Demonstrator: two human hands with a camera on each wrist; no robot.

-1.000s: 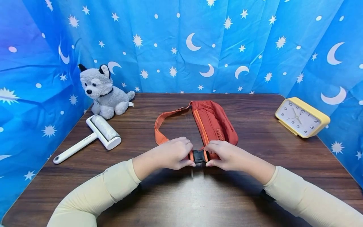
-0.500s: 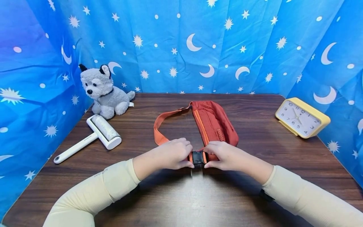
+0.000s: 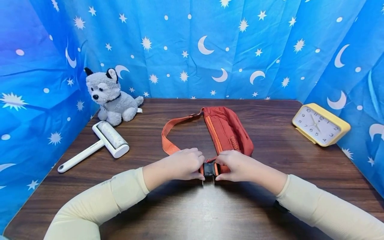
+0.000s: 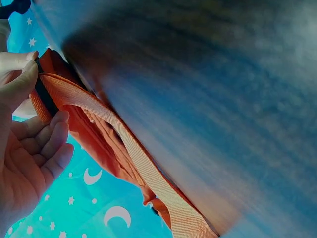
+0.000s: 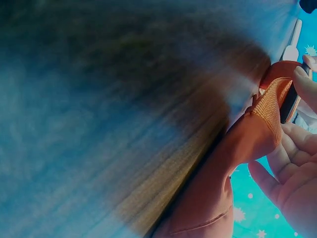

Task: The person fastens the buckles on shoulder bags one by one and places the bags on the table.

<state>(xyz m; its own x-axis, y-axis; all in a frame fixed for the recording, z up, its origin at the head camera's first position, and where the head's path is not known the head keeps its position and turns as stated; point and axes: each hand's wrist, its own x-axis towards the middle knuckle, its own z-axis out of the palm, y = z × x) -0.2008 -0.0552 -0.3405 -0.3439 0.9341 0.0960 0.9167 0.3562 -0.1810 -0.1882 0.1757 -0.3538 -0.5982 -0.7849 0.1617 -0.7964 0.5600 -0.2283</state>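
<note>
A rust-red waist bag [image 3: 228,128] lies on the table with its orange strap [image 3: 168,133] looped out to the left. At the near end of the bag a black side-release buckle [image 3: 209,169] sits between both hands, its two halves joined. My left hand [image 3: 184,164] pinches the buckle's left end, where the orange webbing [image 4: 119,126] runs through it. The right hand [image 3: 240,165] pinches the other end, beside the bag's short webbing [image 5: 270,106]. In both wrist views thumb and fingers close on the buckle's edges.
A grey plush husky [image 3: 112,96] sits at the back left. In front of it lies a white lint roller [image 3: 103,141]. A yellow alarm clock [image 3: 321,125] stands at the right. A blue star-and-moon curtain [image 3: 192,50] surrounds the table [image 3: 156,213].
Both hands, still pinching the buckle, have shifted very slightly toward the near edge and left. The strap loop has edged left. Bag, plush, roller and clock stay in place.
</note>
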